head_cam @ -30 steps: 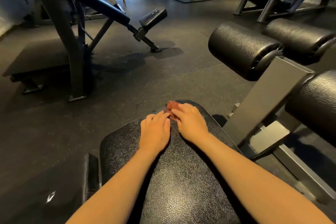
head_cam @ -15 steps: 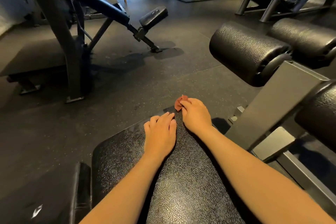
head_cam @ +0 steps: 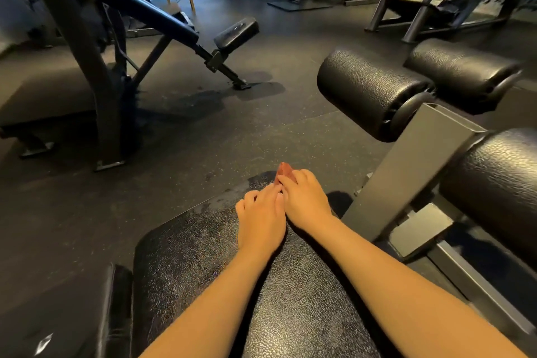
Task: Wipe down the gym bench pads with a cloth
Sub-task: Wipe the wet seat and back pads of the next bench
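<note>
I had my right hand pinching the reddish cloth at the pad's far edge, left hand flat and spread just beside it, and judged firm, overlapping strokes back toward me would cover it best.

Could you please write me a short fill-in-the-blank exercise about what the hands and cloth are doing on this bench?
1. The reddish cloth is pressed under the fingers of the ____ hand.
2. Both hands rest palm-down on the black ____ pad.
3. The left hand lies flat beside the right hand, and their sides ____.
4. The cloth sits at the pad's ____ edge, away from the person.

Missing words: right; bench; touch; far
</note>
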Demonstrator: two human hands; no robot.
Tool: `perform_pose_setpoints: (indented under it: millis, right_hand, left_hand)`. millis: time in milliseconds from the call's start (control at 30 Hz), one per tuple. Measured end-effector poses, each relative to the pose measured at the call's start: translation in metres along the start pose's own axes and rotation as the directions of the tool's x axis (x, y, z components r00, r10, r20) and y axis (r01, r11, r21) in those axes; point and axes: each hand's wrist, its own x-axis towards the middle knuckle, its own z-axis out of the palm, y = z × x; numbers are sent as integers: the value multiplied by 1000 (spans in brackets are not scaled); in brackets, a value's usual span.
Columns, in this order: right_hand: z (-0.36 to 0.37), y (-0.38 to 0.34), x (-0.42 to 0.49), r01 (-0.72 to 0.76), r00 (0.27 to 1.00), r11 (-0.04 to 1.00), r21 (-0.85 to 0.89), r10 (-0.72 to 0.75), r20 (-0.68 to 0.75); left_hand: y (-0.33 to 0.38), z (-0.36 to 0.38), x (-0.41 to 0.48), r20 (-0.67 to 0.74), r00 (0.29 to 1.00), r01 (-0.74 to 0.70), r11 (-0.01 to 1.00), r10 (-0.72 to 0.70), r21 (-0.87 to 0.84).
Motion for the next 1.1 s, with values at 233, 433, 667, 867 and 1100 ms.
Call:
perform_pose_setpoints:
  millis: [233,433,667,867,1100]
  right_hand:
    - [2,3,24,-4,1000,998,61,5,-21]
    - [-13,9,-5,-175,984,984,45,173,47]
    - [-24,16,-55,-263,961,962,-78,269,68]
    - [-12,16,-29,-139,990,989,-50,139,-6]
    - [-7,16,1,-96,995,994,51,94,39]
  left_hand:
    - [-3,-3,2,-38,998,-53,999,53,14]
    - [-4,-6,-8,9,993,-115,992,115,52]
    - [2,1,-22,48,995,-86,994,83,63]
    - [3,2,-26,31,994,-110,989,107,99]
    - [2,3,-18,-27,990,-138,989,140,44]
